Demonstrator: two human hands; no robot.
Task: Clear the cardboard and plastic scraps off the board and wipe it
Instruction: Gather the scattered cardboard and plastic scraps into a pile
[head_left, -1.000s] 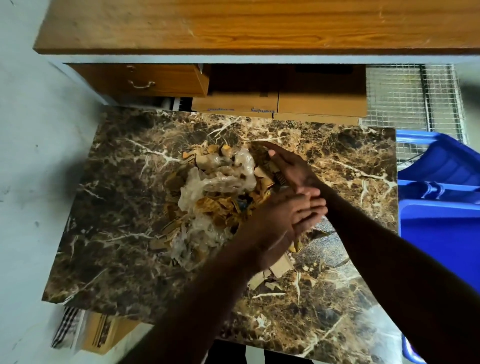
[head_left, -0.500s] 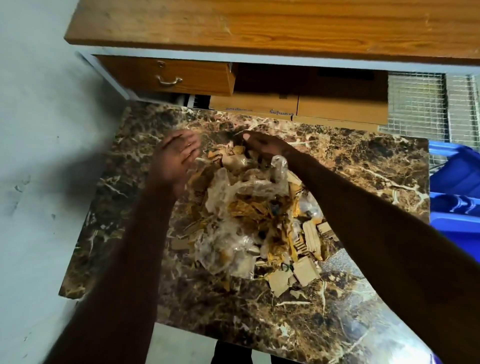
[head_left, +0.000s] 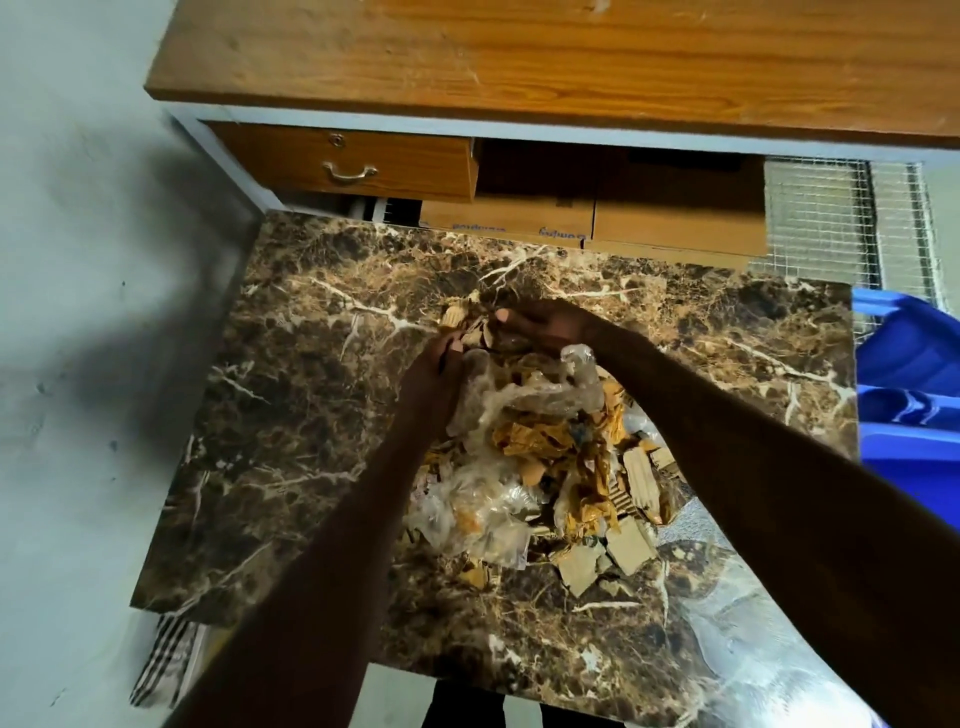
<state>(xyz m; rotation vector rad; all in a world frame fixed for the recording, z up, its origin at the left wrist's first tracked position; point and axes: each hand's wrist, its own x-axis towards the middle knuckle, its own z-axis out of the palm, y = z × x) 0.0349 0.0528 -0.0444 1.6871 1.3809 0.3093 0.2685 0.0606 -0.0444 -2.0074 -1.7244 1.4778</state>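
A brown marble-patterned rectangular board (head_left: 311, 415) carries a heap of torn tan cardboard pieces and crumpled clear plastic film (head_left: 540, 467), which sits right of the board's middle and reaches toward its near right part. Both hands meet at the far end of this heap. The left hand (head_left: 434, 384) lies against the heap's far left side, fingers curved onto the plastic; the right hand (head_left: 540, 325) reaches over the heap's far edge, fingers bent down onto cardboard bits there. Whether either hand actually grips scraps or only presses against them cannot be told. Beyond the board's far edge stands a wooden desk (head_left: 519, 62) with a drawer (head_left: 348, 161), and brown cardboard boxes (head_left: 597, 218) under it. A blue plastic bin (head_left: 909, 395) stands just beside the board's right edge.
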